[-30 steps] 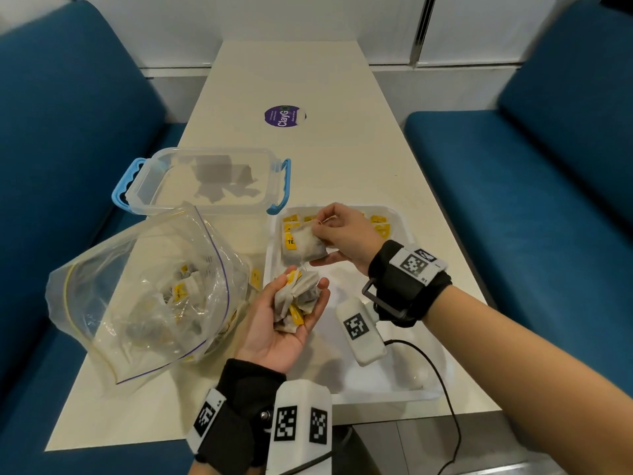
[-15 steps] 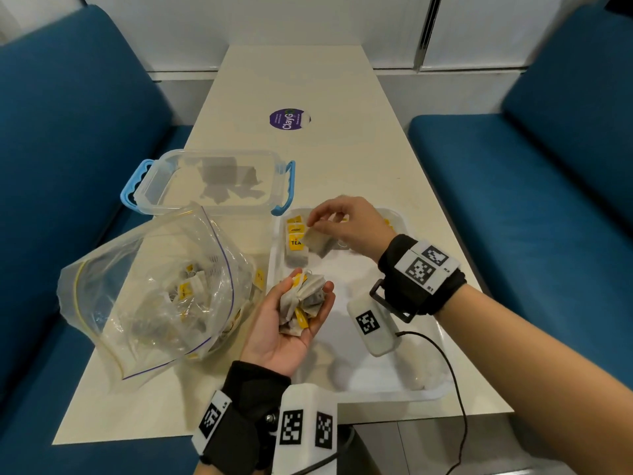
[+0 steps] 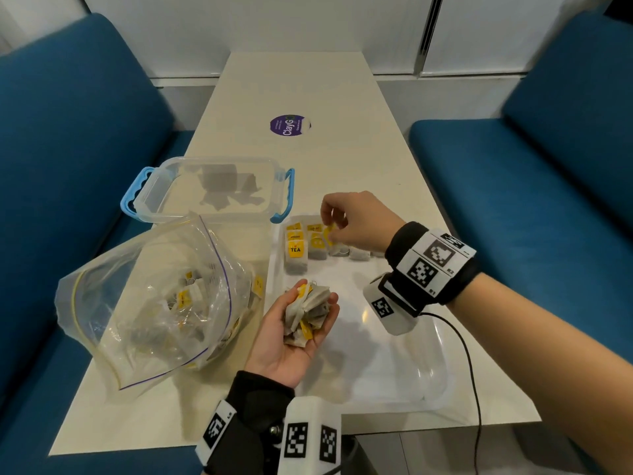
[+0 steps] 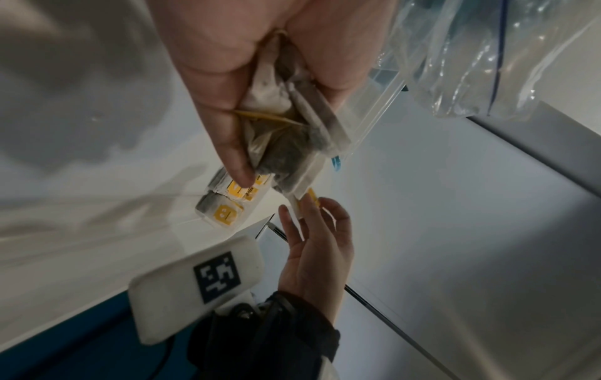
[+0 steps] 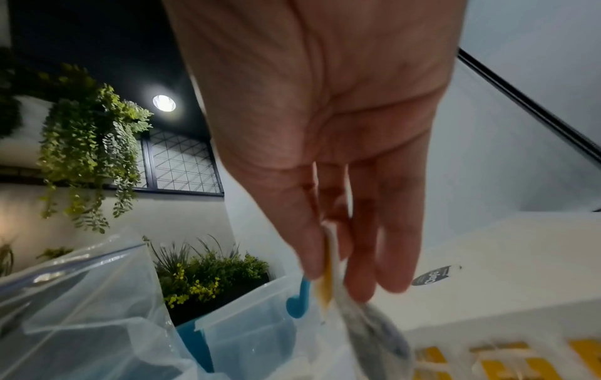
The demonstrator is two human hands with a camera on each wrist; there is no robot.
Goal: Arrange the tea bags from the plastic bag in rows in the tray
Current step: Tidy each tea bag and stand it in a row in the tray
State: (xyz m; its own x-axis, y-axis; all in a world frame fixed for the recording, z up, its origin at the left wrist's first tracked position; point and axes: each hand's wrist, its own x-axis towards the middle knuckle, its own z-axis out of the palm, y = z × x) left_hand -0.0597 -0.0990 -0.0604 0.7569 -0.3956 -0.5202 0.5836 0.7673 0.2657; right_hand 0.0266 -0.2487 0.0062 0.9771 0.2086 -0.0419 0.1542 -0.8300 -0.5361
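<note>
The right hand (image 3: 356, 217), fingers pinching what looks like one tea bag (image 5: 328, 277), should lay it flat beside the row (image 3: 308, 243) at the tray's (image 3: 442, 341) far edge.

Black wristbands (image 3: 432, 265), white marker-tagged camera pods (image 3: 388, 308), black cable (image 3: 469, 365); bare forearms.
</note>
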